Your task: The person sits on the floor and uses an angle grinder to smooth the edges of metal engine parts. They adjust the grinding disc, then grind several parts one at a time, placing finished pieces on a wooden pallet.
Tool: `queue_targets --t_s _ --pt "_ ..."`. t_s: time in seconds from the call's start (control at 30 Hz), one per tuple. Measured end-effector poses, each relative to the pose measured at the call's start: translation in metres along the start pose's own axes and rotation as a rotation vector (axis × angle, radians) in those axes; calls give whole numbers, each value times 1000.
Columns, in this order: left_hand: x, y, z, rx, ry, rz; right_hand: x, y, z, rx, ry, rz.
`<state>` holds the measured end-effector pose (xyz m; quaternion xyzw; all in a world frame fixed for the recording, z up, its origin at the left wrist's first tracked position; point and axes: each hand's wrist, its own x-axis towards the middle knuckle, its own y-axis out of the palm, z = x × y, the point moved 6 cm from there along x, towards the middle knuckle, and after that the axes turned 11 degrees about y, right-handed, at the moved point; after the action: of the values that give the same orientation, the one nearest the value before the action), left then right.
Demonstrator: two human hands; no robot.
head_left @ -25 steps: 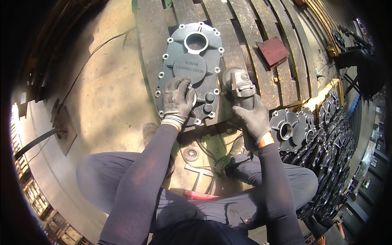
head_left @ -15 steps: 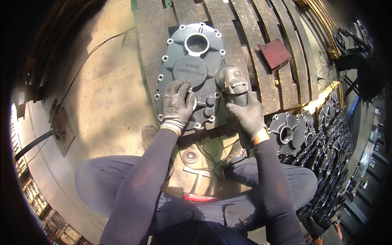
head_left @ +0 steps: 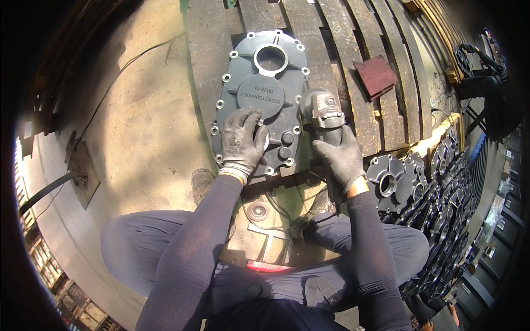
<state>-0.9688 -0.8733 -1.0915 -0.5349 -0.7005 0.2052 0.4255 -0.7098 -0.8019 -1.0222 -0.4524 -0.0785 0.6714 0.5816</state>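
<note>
A dark grey cast metal housing cover (head_left: 261, 92) lies flat on a wooden pallet (head_left: 356, 124), with bolt holes around its rim and a large round opening at its far end. My gloved left hand (head_left: 242, 139) is on the near left part of the cover, its fingers curled at a smaller pale-edged opening that it partly hides. In my gloved right hand (head_left: 342, 159) is an angle grinder (head_left: 327, 110), its body gripped from the right. The grinder's head sits at the cover's right edge; whether its disc touches the metal cannot be made out.
A dark red block (head_left: 375, 77) rests on the pallet to the right. Many similar covers (head_left: 441, 204) are stacked at my right. Between my legs lie a round disc (head_left: 258, 211) and cables. A black hose (head_left: 44, 193) runs at far left. Another person (head_left: 488, 94) is at far right.
The whole scene has shifted slightly right in view. The grinder remains at the cover's right edge, and my left hand keeps its place on the cover.
</note>
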Motion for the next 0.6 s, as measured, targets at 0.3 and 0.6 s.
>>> queue_targets --t_s 0.3,0.6 --pt "3 -1 -3 8 -8 15 9 -2 -20 89 46 32" --pt "4 2 -5 15 -4 -5 8 2 -9 56 -19 48"
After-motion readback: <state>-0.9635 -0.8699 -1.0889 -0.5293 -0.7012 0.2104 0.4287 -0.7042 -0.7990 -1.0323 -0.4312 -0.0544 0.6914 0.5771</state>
